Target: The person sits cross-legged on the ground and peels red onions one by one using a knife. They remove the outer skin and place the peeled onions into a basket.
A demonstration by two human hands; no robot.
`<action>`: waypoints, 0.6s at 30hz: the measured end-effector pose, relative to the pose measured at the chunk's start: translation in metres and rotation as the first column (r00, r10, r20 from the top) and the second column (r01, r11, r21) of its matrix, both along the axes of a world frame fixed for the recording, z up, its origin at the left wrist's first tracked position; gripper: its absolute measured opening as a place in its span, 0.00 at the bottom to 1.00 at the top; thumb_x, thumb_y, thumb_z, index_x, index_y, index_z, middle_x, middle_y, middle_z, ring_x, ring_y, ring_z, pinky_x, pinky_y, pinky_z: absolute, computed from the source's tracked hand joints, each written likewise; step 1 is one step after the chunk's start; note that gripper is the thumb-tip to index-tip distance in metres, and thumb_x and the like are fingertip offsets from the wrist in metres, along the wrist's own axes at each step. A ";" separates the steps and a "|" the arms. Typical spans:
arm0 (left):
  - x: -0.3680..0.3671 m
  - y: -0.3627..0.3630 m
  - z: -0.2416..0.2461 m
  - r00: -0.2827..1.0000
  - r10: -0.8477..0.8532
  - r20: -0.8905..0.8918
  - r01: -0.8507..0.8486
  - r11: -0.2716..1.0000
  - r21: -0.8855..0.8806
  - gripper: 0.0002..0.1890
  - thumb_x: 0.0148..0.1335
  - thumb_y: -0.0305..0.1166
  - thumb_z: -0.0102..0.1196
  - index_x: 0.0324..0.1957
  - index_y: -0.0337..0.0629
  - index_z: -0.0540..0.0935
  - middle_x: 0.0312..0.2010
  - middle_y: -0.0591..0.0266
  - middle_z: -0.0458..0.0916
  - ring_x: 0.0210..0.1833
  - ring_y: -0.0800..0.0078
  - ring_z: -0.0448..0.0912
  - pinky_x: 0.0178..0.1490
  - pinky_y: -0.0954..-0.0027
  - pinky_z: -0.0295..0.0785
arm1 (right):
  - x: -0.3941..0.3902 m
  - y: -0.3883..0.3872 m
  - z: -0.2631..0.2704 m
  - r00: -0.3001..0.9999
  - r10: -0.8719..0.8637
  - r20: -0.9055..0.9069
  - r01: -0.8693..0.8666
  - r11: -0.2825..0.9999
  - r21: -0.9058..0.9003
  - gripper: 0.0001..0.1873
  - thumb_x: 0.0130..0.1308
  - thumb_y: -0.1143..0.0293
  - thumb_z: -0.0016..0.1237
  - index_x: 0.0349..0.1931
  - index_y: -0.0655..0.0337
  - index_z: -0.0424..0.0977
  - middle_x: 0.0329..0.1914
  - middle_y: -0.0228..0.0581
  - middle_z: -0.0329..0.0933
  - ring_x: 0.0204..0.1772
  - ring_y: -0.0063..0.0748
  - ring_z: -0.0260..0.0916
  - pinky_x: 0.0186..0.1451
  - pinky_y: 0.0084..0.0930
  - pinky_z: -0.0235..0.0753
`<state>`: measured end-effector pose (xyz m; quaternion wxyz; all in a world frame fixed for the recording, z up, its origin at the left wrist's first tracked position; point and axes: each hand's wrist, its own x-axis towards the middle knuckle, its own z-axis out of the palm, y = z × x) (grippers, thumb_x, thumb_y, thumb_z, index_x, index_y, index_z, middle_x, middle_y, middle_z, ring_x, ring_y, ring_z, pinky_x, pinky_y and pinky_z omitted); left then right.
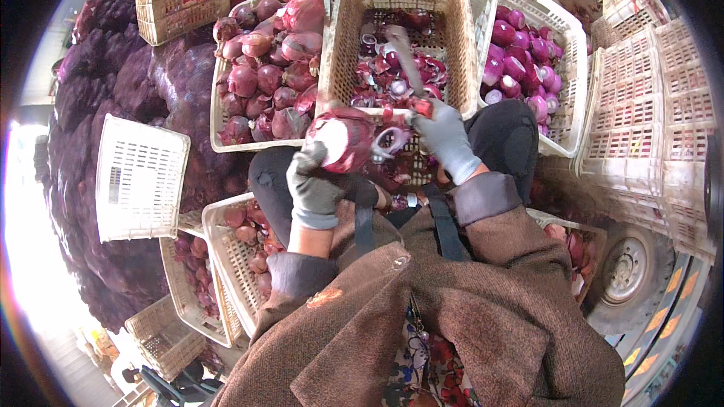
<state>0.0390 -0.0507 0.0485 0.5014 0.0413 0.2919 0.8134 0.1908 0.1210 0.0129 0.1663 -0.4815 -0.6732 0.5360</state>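
Observation:
My left hand [314, 183], in a grey-coated work glove, grips a large red onion [361, 138] above the near end of the middle crate. A flat white cut face shows on the onion's left side. In my gloved right hand [447, 134] is a knife [406, 59] with a red handle, its blade pointing away from me and somewhat blurred. Between the hands appears an onion end piece [390, 142] with a pale ring. The middle plastic crate [467, 28] holds onion skins and cut ends [396, 73].
To the left, a crate [214, 118] is heaped with unpeeled red onions [268, 76]. Peeled purple onions [517, 51] fill part of the right crate [580, 68]. Stacked crates [628, 118] stand farther right, above a wheel [625, 268]. Bulging mesh sacks [130, 79] line the left side.

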 end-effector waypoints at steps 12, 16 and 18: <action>-0.014 0.011 -0.016 0.987 -0.020 0.158 0.014 0.999 0.040 0.23 0.58 0.34 0.51 0.53 0.32 0.77 0.53 0.49 0.79 0.56 0.53 0.77 0.65 0.51 0.68 | -0.002 0.003 0.062 0.704 0.037 -0.709 -0.385 0.859 -0.337 0.12 0.64 0.72 0.59 0.47 0.63 0.77 0.35 0.28 0.79 0.31 0.13 0.70 0.32 0.12 0.69; -0.012 0.016 -0.024 0.998 0.061 0.019 -0.058 0.988 -0.146 0.22 0.59 0.34 0.51 0.54 0.33 0.77 0.51 0.49 0.80 0.53 0.55 0.79 0.63 0.53 0.70 | -0.019 -0.007 0.070 0.749 -0.017 -0.663 -0.347 0.841 -0.414 0.12 0.65 0.71 0.58 0.46 0.66 0.77 0.35 0.28 0.79 0.35 0.14 0.72 0.36 0.13 0.72; -0.009 0.019 -0.019 0.996 0.083 -0.028 -0.088 0.947 -0.309 0.24 0.60 0.34 0.52 0.57 0.33 0.75 0.50 0.49 0.80 0.51 0.56 0.80 0.60 0.56 0.72 | -0.020 -0.007 0.064 0.784 0.043 -0.619 -0.327 0.876 -0.353 0.11 0.65 0.73 0.57 0.46 0.66 0.77 0.34 0.26 0.78 0.34 0.14 0.72 0.35 0.14 0.72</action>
